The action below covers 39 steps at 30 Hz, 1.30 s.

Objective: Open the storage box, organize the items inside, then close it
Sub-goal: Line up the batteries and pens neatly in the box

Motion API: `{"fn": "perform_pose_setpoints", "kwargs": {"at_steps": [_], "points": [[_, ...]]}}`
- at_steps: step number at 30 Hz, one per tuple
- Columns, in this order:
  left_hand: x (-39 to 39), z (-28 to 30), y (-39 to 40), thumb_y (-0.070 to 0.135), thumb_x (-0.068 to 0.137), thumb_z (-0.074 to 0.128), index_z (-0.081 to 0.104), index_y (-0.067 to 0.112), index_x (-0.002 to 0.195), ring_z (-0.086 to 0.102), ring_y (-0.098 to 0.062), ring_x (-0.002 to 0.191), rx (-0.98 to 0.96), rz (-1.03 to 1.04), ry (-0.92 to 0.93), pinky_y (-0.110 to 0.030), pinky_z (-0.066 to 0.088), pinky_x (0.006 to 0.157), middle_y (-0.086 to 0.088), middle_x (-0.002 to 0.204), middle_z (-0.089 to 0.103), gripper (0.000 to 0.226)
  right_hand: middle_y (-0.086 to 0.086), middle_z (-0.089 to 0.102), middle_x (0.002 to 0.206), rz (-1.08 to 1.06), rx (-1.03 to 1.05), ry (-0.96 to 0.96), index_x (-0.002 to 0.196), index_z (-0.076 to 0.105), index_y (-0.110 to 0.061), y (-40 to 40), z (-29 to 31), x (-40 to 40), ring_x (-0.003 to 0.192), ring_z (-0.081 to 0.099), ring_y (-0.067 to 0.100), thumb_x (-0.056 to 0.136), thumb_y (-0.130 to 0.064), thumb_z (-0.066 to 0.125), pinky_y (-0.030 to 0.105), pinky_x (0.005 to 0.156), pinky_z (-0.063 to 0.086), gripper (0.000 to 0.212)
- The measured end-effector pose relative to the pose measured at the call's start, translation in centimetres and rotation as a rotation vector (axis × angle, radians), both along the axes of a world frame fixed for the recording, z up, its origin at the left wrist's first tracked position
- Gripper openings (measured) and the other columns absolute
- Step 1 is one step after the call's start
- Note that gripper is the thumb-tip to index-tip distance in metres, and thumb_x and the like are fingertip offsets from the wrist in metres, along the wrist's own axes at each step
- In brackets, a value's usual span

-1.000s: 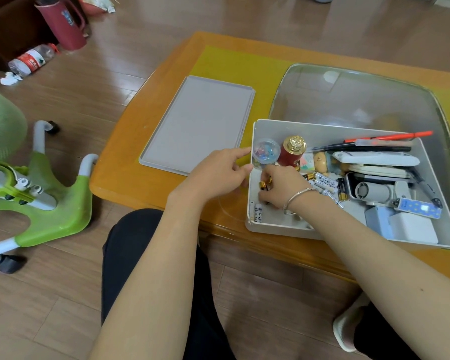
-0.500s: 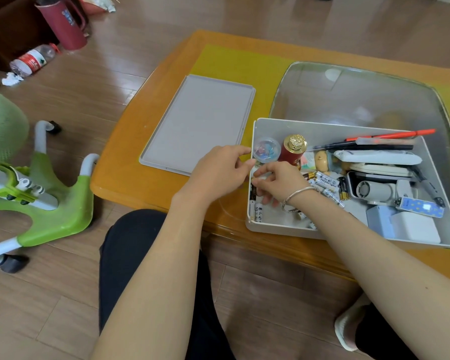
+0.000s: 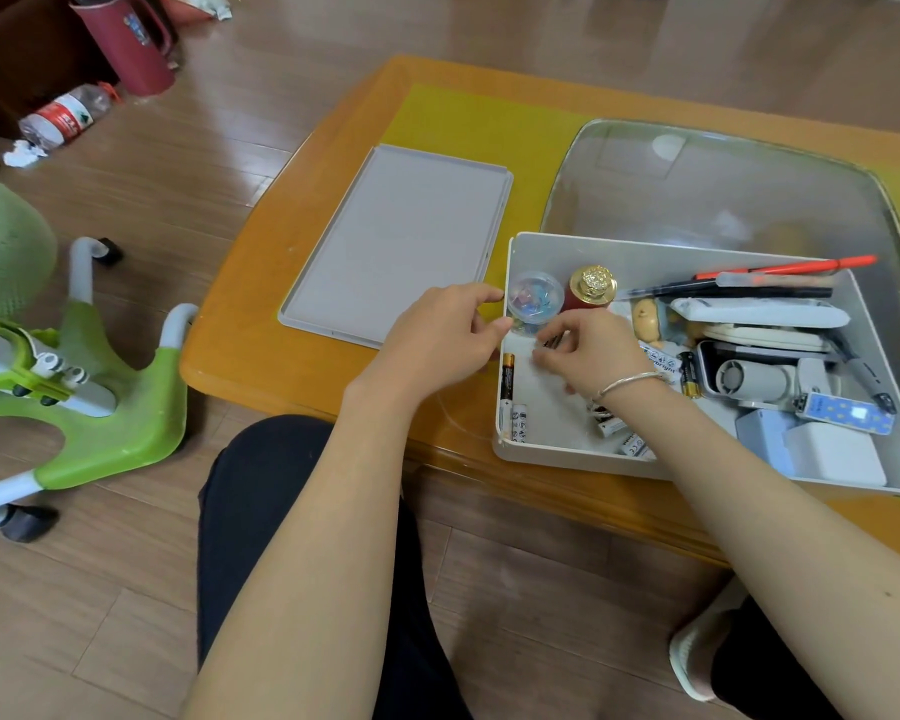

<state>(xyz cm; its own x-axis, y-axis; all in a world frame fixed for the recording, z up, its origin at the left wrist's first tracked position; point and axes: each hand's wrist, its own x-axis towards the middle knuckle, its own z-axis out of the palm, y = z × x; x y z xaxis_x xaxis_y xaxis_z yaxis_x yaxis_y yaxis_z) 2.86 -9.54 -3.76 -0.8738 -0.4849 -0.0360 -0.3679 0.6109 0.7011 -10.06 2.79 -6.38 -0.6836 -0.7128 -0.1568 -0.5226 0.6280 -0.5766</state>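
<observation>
i see the storage box (image 3: 645, 249) open on the table (image 3: 292, 356), lid (image 3: 401, 241) flat beside it, left hand (image 3: 437, 340) pinching the box's left wall, right hand (image 3: 588, 353) inside, fingertips pinched on something small i cannot tell, black battery (image 3: 507, 376) along the wall between them

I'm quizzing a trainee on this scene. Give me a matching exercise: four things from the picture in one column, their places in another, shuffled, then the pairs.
Things:
1. box lid
2. orange pen
3. black-and-gold battery
4. red jug

Places:
A. on the floor, far left
B. along the storage box's far wall
C. flat on the table, left of the box
D. against the box's left wall

Pairs: 1-C, 2-B, 3-D, 4-A
</observation>
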Motion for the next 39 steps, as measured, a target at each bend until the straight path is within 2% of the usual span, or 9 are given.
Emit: {"fn": "perform_pose_setpoints", "kwargs": {"at_steps": [7,9,12,15,17,22,28,33,39], "points": [[-0.1,-0.3,-0.1,0.031,0.097,0.053,0.036,0.032,0.145,0.063,-0.007,0.070,-0.028,-0.020,0.016,-0.020,0.052,0.068,0.011,0.073,0.066,0.051,-0.001,0.067,0.091,-0.003,0.186,0.240,0.097,0.067,-0.027,1.8,0.1,-1.3,0.088,0.061,0.022,0.085,-0.028,0.062,0.036,0.077,0.052,0.013],[-0.2,-0.4,-0.1,0.032,0.097,0.053,0.036,0.030,0.146,0.062,-0.007,0.071,-0.018,-0.014,0.015,-0.019,0.050,0.067,0.011,0.073,0.065,0.052,-0.002,0.065,0.085,-0.017,0.186,0.271,0.088,0.069,-0.025,1.2,0.0,-1.0,0.084,0.059,0.020,0.084,-0.036,0.063,0.032,0.071,0.050,0.013],[-0.2,-0.4,-0.2,0.031,0.097,0.053,0.037,0.029,0.145,0.063,-0.009,0.074,-0.006,-0.011,0.017,-0.022,0.052,0.070,0.009,0.075,0.066,0.052,0.003,0.064,0.075,-0.059,0.230,0.261,0.072,0.066,-0.018,-0.1,-0.3,-0.8,0.073,0.059,0.020,0.083,-0.048,0.061,0.028,0.060,0.043,0.032],[-0.2,-0.3,-0.1,0.031,0.096,0.054,0.037,0.030,0.145,0.064,-0.009,0.076,-0.005,-0.013,0.012,-0.029,0.055,0.076,0.009,0.076,0.066,0.052,0.010,0.057,0.072,-0.092,0.280,0.238,0.058,0.051,-0.017,-0.9,-0.5,-0.8,0.067,0.054,0.024,0.081,-0.052,0.061,0.025,0.050,0.032,0.043],[-0.2,-0.4,-0.2,0.032,0.096,0.054,0.037,0.031,0.145,0.064,-0.009,0.076,-0.004,-0.012,0.015,-0.030,0.056,0.077,0.009,0.077,0.067,0.052,0.011,0.052,0.072,-0.110,0.291,0.215,0.054,0.042,-0.019,-1.0,-0.7,-0.8,0.064,0.051,0.025,0.079,-0.052,0.063,0.024,0.046,0.027,0.046],[-0.1,-0.4,-0.2,0.032,0.096,0.054,0.038,0.031,0.145,0.064,-0.008,0.075,-0.010,-0.011,0.015,-0.026,0.054,0.074,0.010,0.075,0.067,0.052,0.004,0.050,0.060,-0.089,0.323,0.201,0.055,0.048,-0.014,-0.6,-0.7,-0.9,0.056,0.049,0.018,0.072,-0.040,0.069,0.021,0.044,0.028,0.037],[-0.2,-0.4,-0.2,0.032,0.096,0.055,0.037,0.031,0.145,0.065,-0.009,0.077,-0.011,-0.008,0.007,-0.031,0.056,0.079,0.009,0.078,0.067,0.052,0.003,0.046,0.058,-0.071,0.347,0.238,0.055,0.041,-0.017,-0.8,-0.8,-0.7,0.054,0.045,0.016,0.072,-0.053,0.069,0.023,0.044,0.026,0.049],[-0.2,-0.6,-0.4,0.032,0.095,0.056,0.037,0.031,0.145,0.065,-0.009,0.077,0.012,-0.013,0.010,-0.030,0.056,0.078,0.008,0.078,0.067,0.053,0.003,0.048,0.054,-0.030,0.331,0.208,0.054,0.049,-0.012,-0.6,-0.6,-0.8,0.053,0.047,0.017,0.075,-0.037,0.068,0.022,0.044,0.030,0.037],[-0.1,-0.5,-0.2,0.030,0.095,0.056,0.037,0.032,0.144,0.064,-0.007,0.058,0.102,-0.011,0.009,-0.010,0.045,0.050,0.008,0.073,0.064,0.053,0.010,0.063,0.059,-0.040,0.197,-0.018,0.062,0.069,-0.003,-0.2,0.1,-0.7,0.053,0.051,0.015,0.079,-0.029,0.067,0.024,0.053,0.042,0.032]]}}
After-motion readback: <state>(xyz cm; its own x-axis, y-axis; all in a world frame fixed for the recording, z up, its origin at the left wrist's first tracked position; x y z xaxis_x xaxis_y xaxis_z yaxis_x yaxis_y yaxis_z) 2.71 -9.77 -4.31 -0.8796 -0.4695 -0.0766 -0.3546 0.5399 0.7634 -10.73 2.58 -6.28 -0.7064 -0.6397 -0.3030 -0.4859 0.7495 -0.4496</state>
